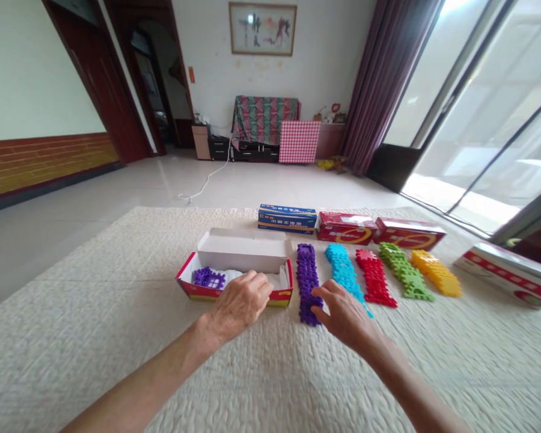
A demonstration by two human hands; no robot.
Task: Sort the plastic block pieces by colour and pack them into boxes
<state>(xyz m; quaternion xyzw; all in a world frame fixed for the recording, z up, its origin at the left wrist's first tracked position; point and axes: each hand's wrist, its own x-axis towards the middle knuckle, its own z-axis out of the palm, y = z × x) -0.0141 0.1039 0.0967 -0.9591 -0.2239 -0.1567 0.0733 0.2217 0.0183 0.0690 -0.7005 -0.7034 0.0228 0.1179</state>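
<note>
An opened red, white and yellow cardboard box lies in front of me with its white lid flap raised. Inside, purple interlocking plastic pieces sit at the left end beside white lining. My left hand reaches over the box's front wall with curled fingers; the fingertips and anything in them are hidden. To the right of the box runs a row of overlapping purple interlocking pieces. At its near end is my right hand, thumb and forefinger apart over the purple pieces; whether they touch is unclear.
Rows of blue, red, green and yellow pieces lie further right. Behind stand a blue box and two red boxes. A white and red box rests at far right on the quilted cover.
</note>
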